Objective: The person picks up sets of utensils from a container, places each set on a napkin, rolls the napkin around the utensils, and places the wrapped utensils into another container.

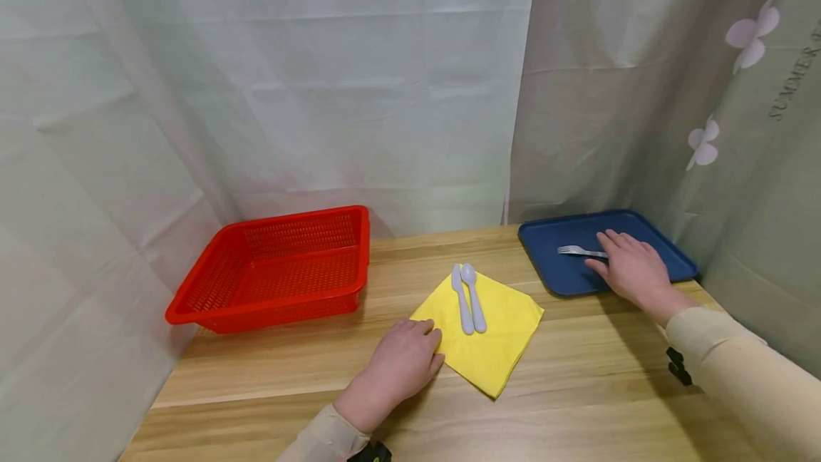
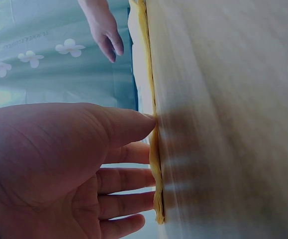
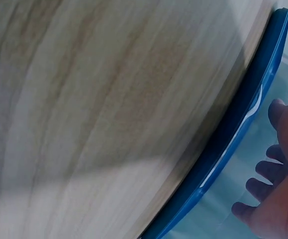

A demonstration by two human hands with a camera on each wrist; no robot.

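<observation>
A yellow napkin (image 1: pixel 507 312) lies on the wooden table, with a light purple knife (image 1: pixel 463 305) and spoon (image 1: pixel 476 299) side by side on it. My left hand (image 1: pixel 400 362) rests its fingertips on the napkin's left edge, as the left wrist view shows too; its fingers are fairly straight. A grey fork (image 1: pixel 577 251) lies on the dark blue tray (image 1: pixel 551 276) at the right. Above that tray is my right hand (image 1: pixel 631 266), fingers extended, beside the fork and covering its handle end in the head view. The right wrist view shows a gap between this hand and the tray.
A red plastic basket (image 1: pixel 256 312) with perforated walls stands at the table's left back. Pale curtains (image 1: pixel 385 91) hang behind the table and along both sides. Wooden tabletop (image 1: pixel 577 383) shows in front of the tray.
</observation>
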